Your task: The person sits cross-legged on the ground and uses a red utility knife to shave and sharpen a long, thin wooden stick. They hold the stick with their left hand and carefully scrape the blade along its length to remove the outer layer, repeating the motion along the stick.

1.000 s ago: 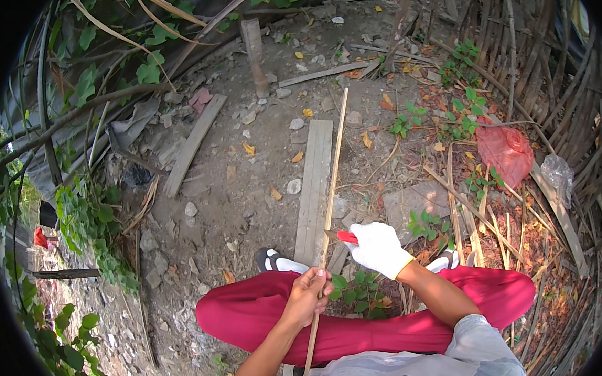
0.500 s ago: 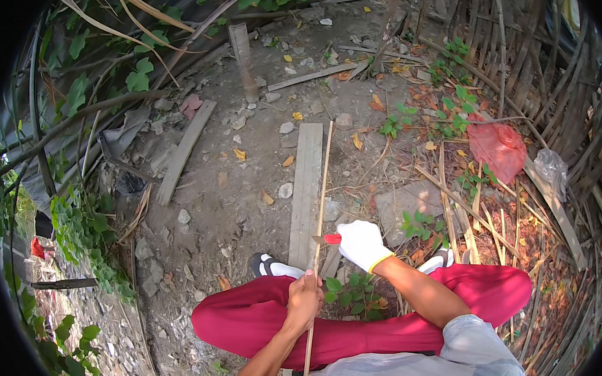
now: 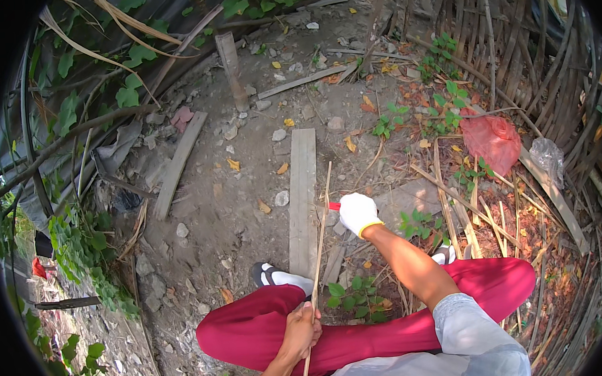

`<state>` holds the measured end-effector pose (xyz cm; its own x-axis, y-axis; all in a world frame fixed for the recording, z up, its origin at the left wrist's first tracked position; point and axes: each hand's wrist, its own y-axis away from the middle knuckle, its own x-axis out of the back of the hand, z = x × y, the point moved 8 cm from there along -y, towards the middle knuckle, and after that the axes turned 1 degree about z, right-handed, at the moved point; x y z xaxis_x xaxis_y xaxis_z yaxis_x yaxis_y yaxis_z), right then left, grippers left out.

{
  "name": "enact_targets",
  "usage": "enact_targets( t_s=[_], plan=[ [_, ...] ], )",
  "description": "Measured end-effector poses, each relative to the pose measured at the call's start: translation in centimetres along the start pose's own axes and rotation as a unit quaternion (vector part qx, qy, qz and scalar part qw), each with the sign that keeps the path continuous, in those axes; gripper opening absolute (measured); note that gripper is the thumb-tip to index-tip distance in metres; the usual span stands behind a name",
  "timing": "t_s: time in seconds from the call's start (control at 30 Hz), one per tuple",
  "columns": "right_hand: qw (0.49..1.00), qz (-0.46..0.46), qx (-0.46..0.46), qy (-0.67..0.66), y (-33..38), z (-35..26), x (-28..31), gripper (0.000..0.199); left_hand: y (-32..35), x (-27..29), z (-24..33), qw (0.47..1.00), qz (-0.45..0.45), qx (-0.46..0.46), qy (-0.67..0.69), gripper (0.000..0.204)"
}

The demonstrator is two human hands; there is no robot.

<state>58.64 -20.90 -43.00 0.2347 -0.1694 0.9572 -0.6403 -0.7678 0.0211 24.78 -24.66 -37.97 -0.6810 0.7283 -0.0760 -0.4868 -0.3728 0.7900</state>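
Observation:
A long, thin pale strip, wood or bamboo, slants from beyond my feet back to my lap. My bare left hand is closed around its near part, just over the trousers. In a white glove with a yellow cuff, my right hand grips a knife by its red handle. The knife meets the strip toward its far end; its blade is small here and hard to make out. Below the strip and to its left lies a grey wooden plank on the ground.
Cut sticks and dry leaves lie to the right, near a red plastic bag. Another plank rests at left. A short post stands ahead. A small green plant grows between my feet. Stick fencing curves along the right.
My left hand has drawn back toward my body, pulling the strip nearer. The knife in my right hand now sits closer to the strip's far tip. The view has shifted slightly.

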Motion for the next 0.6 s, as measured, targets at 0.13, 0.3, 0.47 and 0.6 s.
enact_targets(
  t_s=[0.13,0.3,0.47,0.6],
  plan=[
    [0.987,-0.028,-0.154,0.032,-3.0,9.1,0.7,0.023,4.9,1.5,-4.2,0.998,-0.012,0.064,-0.022,0.041],
    [0.983,-0.003,-0.169,0.077,-2.1,16.9,0.8,0.021,7.6,4.6,-2.8,0.996,-0.004,0.075,0.049,0.042],
    [0.985,-0.088,-0.139,0.054,1.8,11.7,2.3,0.025,4.1,2.3,-2.1,0.964,-0.134,0.138,0.186,0.041],
    [0.999,-0.045,0.002,-0.02,6.3,3.7,6.6,0.023,0.5,0.4,-0.8,0.962,-0.157,0.13,0.181,0.042]
  ],
)
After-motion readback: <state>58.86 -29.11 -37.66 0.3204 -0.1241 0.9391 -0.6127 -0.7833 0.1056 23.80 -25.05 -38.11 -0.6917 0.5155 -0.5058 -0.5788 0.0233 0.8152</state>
